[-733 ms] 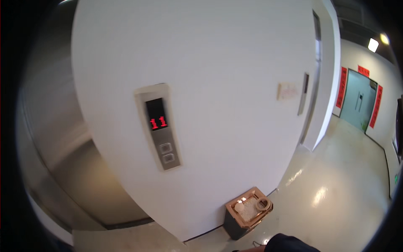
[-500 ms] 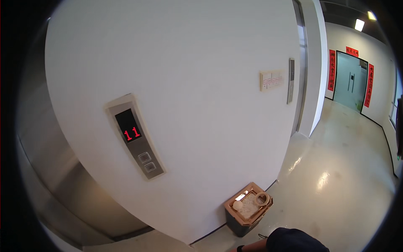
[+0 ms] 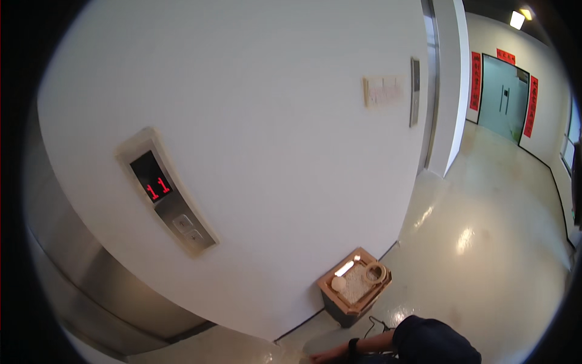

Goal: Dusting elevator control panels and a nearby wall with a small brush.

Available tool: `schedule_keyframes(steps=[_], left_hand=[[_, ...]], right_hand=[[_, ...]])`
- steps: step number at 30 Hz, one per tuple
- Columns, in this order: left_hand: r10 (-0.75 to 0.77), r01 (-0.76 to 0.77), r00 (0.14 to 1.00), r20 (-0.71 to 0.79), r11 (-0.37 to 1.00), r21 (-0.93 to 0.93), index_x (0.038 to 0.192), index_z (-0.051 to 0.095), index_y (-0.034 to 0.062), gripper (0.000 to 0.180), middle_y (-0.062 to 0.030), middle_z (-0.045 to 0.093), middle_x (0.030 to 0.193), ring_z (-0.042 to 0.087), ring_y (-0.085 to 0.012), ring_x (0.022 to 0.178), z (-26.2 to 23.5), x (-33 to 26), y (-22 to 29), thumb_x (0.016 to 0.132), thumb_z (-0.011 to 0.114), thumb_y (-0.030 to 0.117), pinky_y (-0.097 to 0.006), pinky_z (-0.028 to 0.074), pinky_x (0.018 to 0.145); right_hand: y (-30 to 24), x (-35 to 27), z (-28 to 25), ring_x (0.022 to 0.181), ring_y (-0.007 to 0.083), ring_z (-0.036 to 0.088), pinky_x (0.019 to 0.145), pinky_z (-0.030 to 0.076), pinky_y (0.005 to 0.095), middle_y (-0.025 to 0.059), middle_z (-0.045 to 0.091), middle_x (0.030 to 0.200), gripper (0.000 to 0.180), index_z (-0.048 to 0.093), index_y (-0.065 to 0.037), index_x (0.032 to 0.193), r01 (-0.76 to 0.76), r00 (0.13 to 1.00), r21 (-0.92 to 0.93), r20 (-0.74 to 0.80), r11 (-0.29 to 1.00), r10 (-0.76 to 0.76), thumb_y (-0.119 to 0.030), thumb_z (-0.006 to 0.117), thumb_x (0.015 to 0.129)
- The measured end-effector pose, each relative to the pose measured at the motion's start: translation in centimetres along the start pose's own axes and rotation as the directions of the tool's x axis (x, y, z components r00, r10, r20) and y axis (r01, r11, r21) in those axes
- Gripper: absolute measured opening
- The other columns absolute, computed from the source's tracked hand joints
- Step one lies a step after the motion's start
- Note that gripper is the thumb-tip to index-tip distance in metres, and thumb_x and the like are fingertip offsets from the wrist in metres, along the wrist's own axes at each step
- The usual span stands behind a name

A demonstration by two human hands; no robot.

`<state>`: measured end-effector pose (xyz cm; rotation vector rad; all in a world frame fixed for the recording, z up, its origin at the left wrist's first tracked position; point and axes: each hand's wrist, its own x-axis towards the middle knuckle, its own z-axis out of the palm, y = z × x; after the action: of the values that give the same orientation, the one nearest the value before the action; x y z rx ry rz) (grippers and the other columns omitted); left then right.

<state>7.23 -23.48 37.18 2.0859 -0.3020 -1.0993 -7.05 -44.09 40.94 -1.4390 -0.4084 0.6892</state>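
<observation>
A small bin stands on the floor, right against the bottom of the white wall. Its body is dark grey and its top is a brown square frame. Inside the frame there is pale grit, one round whitish lump and one ring.

One arm reaches along the floor just below the bin. It has a dark sleeve and a black band on the wrist. The hand lies low at the bottom edge, near the bin but not touching it. I cannot tell which hand it is, and I cannot tell if its fingers are wide or closed, for they are cut off.

On the wall there is one lift panel with red lit digits and two buttons. A steel lift door is on the left. Far off stands one pale green door with red strips around it.
</observation>
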Motion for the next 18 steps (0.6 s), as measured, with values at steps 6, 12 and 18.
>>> schedule_keyframes(steps=[6,12,18], left_hand=[[-0.298,0.298,0.953,0.059,0.955,0.006,0.103,0.055,0.0045,0.022,-0.007,0.062,0.088,0.059,-0.0201,0.072,-0.9,-3.7,-13.6,0.088,0.047,0.018,-0.033,0.048,0.06],[-0.311,0.31,0.95,-0.011,0.949,-0.053,0.104,0.055,0.0046,0.023,-0.0069,0.062,0.088,0.059,-0.0196,0.072,-7.7,-5.0,-19.2,0.087,0.048,0.018,-0.033,0.048,0.059],[0.112,-0.209,0.826,-0.552,0.971,-0.116,0.108,0.054,0.0019,0.031,-0.0071,0.055,0.081,0.053,-0.0186,0.079,-14.6,1.2,-10.3,0.081,0.058,0.017,-0.029,0.044,0.072]], right_hand=[[-2.6,-2.4,0.2,0.078,0.0077,0.042,0.069,0.038,0.0243,-0.0018,0.048,0.083,0.02,0.047,-0.007,0.093,-0.005,0.991,0.131,-0.134,0.991,0.022,-0.027,0.045,0.091],[-4.3,-5.4,0.2,0.077,0.0108,0.044,0.071,0.038,0.0277,0.002,0.049,0.08,0.027,0.047,-0.006,0.093,-0.19,0.951,-0.02,-0.253,0.982,0.179,-0.033,0.045,0.09],[-2.2,-3.7,-1.1,0.078,0.0116,0.045,0.072,0.039,0.0287,0.0018,0.05,0.079,0.02,0.05,-0.005,0.09,-0.249,0.94,-0.064,-0.255,0.966,0.225,-0.025,0.045,0.087]])
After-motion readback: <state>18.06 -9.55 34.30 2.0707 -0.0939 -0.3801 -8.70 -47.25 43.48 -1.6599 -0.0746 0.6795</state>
